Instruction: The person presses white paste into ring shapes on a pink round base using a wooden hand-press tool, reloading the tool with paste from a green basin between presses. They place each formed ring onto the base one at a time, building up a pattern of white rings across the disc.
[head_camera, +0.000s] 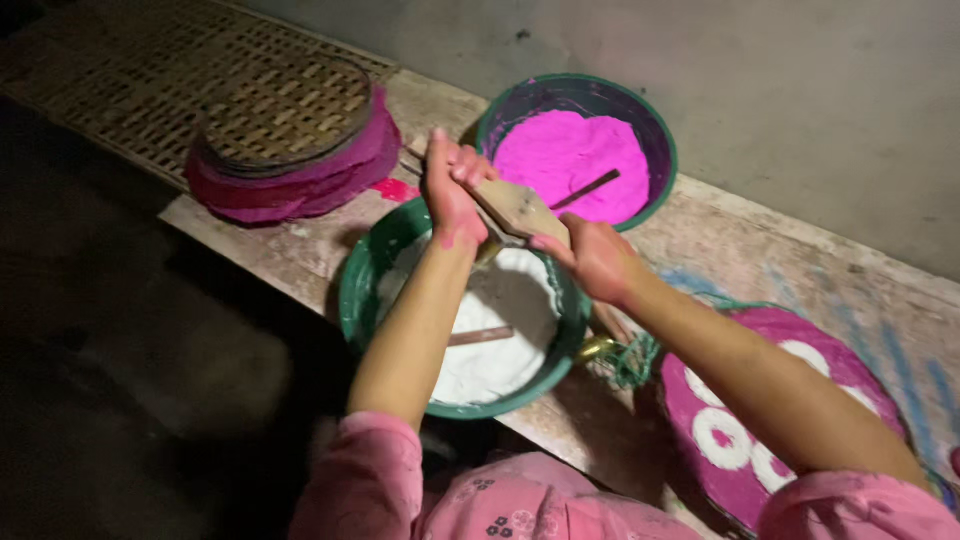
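Observation:
Both my hands hold a flat wooden tool (518, 207) over a green bowl (360, 290) of white paste. My left hand (449, 190), stained pink, grips the tool's far end. My right hand (597, 256) grips its near end. A thin wooden stick (480, 336) lies in the white paste. Behind it stands a second green bowl (662, 140) filled with bright pink paste, with a dark stick (586, 189) resting in it.
A stack of pink discs under a woven bamboo mat (290, 130) sits at the left on the stone ledge (300, 250). A pink disc with white ring patterns (740, 430) lies at the right. Green cord (630, 360) lies beside the bowl.

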